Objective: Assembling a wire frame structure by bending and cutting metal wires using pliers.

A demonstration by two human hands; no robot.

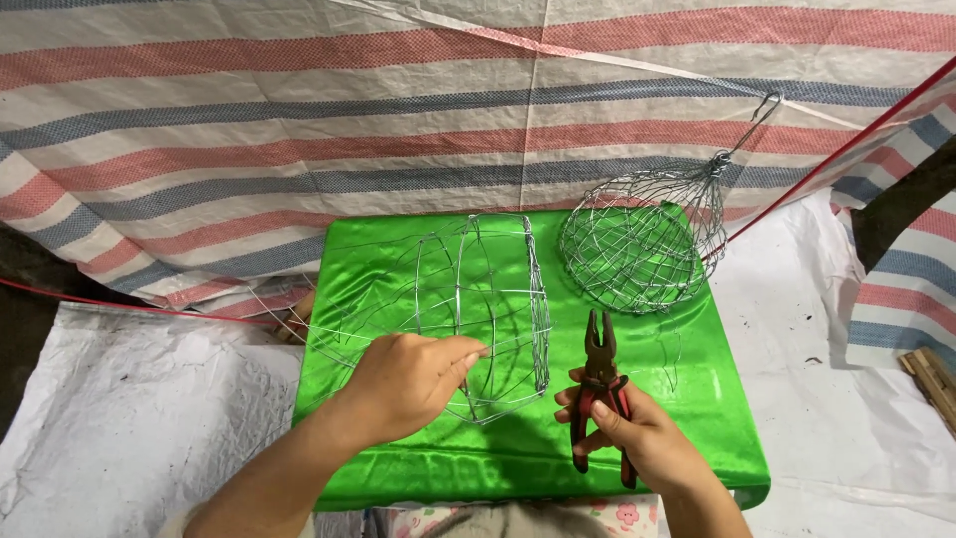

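A half-built wire basket frame (pixel 498 309) lies on its side on the shiny green cloth (pixel 697 399). My left hand (pixel 408 384) pinches one of its thin wires at the lower left of the frame. My right hand (pixel 637 438) grips red-handled pliers (pixel 600 384) by the handles, jaws pointing away from me, just right of the frame and apart from it. A finished round wire basket (pixel 637 249) with a twisted hook on top rests at the cloth's far right corner.
A striped red, blue and white tarp (pixel 299 120) hangs behind the cloth-covered surface. White plastic sheeting (pixel 129 408) covers the ground on both sides. Loose wire strands (pixel 269 299) trail off the left edge. Wooden slats (pixel 931 379) lie at far right.
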